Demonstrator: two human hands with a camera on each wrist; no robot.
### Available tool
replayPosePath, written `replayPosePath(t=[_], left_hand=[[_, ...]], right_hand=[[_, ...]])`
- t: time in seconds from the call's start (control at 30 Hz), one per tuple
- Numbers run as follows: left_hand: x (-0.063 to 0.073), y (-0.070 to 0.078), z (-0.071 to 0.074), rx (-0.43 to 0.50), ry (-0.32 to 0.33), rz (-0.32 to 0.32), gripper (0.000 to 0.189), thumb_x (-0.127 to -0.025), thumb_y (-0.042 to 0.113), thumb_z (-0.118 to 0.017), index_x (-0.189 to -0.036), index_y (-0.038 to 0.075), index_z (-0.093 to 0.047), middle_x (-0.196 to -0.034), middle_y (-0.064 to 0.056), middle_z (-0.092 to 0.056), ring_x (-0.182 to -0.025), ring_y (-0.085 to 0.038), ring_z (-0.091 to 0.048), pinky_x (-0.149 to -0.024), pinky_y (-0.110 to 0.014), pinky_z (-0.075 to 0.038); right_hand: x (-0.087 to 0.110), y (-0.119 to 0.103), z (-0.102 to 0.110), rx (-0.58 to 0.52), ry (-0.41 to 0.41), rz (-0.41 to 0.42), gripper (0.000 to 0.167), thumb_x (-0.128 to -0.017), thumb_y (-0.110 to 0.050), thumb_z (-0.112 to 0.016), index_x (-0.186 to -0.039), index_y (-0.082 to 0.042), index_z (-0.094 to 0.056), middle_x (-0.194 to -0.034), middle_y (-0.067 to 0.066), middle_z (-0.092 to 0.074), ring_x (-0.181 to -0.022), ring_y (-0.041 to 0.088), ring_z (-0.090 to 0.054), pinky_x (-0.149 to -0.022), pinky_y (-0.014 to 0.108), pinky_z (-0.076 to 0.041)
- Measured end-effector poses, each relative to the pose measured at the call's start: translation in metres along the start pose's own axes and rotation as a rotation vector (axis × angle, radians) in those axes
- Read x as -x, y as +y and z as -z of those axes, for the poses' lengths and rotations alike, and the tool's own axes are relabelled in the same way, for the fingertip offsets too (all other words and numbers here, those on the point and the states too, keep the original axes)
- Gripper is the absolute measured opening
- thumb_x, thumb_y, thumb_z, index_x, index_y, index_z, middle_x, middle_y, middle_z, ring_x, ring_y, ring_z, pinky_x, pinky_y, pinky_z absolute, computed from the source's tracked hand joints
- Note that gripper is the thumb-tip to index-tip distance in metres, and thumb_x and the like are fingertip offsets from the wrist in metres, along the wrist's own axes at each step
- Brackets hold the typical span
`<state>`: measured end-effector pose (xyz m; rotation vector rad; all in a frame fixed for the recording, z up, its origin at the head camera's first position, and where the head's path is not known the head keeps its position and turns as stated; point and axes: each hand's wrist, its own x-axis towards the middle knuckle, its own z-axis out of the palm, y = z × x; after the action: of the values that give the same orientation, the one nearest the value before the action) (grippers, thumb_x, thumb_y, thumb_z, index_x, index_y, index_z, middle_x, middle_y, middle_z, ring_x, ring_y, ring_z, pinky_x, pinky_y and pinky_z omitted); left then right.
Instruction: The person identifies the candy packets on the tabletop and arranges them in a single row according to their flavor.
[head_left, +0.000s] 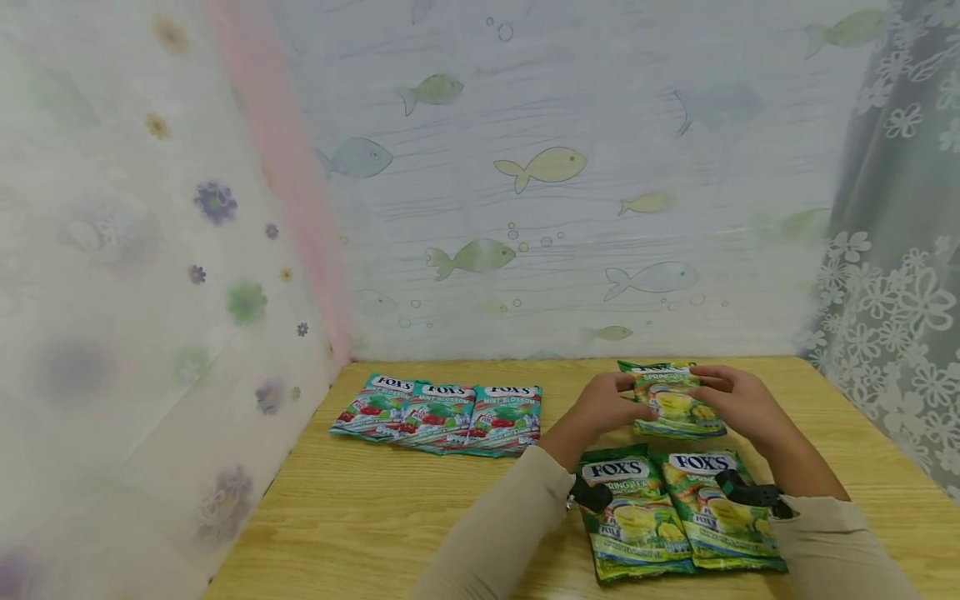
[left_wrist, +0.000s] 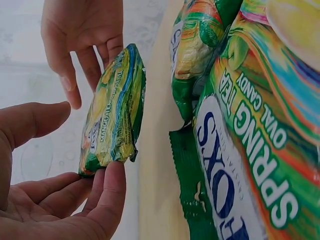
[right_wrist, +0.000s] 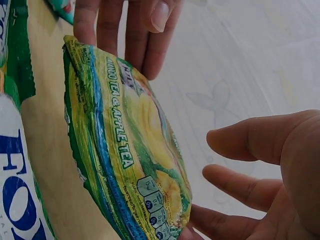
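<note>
A green and yellow Fox's Spring Tea candy bag (head_left: 671,408) is between my two hands at the back right of the table. My left hand (head_left: 606,404) is at its left side; in the left wrist view, the fingers touch the bag's edge (left_wrist: 112,120) while the thumb stands away from it. At the right side is my right hand (head_left: 742,402), its lower fingers against the bag in the right wrist view, with thumb and index finger apart from it. Two more Spring Tea bags (head_left: 637,525) lie side by side under my forearms, label up.
Three teal and red Fox's Mint Blossom bags (head_left: 442,417) lie in an overlapping row at the back left of the wooden table (head_left: 360,517). A fish-patterned sheet (head_left: 540,217) hangs behind the table, and flowered curtains flank it. Both wrists wear black camera straps.
</note>
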<state>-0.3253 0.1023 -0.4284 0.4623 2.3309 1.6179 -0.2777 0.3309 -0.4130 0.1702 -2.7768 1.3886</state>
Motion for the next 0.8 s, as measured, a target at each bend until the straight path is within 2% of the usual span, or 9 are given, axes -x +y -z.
replayPosePath(t=[0.23,0.37,0.6,0.8], left_hand=[[0.005,0.001,0.011,0.085,-0.007,0.009,0.065,-0.091,0.019,-0.082,-0.149,0.012,-0.055,-0.151,-0.009,-0.055,-0.114,-0.027,-0.07,-0.094,-0.043,-0.059],[0.008,0.003,0.019,0.124,0.007,0.015,0.059,-0.095,0.027,-0.077,-0.148,0.01,-0.057,-0.149,-0.009,-0.057,-0.106,-0.027,-0.072,-0.097,-0.048,-0.058],[0.012,-0.001,0.035,0.167,0.013,0.003,0.057,-0.098,0.039,-0.072,-0.146,0.01,-0.059,-0.142,-0.007,-0.062,-0.112,-0.024,-0.07,-0.095,-0.046,-0.06],[0.016,-0.005,0.051,0.17,0.022,-0.031,0.054,-0.101,0.039,-0.068,-0.145,0.008,-0.06,-0.139,-0.01,-0.063,-0.119,-0.027,-0.067,-0.089,-0.044,-0.062]], right_hand=[[0.001,-0.009,-0.005,-0.026,-0.003,0.021,0.066,-0.109,-0.039,-0.053,-0.158,0.002,-0.036,-0.157,0.038,-0.035,-0.139,0.058,-0.04,-0.1,0.067,-0.047],[0.0,-0.013,-0.01,-0.031,-0.002,0.03,0.065,-0.109,-0.038,-0.054,-0.157,0.002,-0.037,-0.157,0.038,-0.035,-0.139,0.058,-0.04,-0.101,0.068,-0.047],[-0.004,-0.021,-0.021,-0.026,0.001,0.048,0.062,-0.109,-0.035,-0.055,-0.156,0.002,-0.04,-0.156,0.038,-0.037,-0.139,0.058,-0.042,-0.1,0.066,-0.049],[-0.008,-0.029,-0.033,-0.033,0.002,0.054,0.059,-0.108,-0.034,-0.057,-0.155,-0.002,-0.043,-0.157,0.035,-0.038,-0.142,0.054,-0.041,-0.102,0.065,-0.049]])
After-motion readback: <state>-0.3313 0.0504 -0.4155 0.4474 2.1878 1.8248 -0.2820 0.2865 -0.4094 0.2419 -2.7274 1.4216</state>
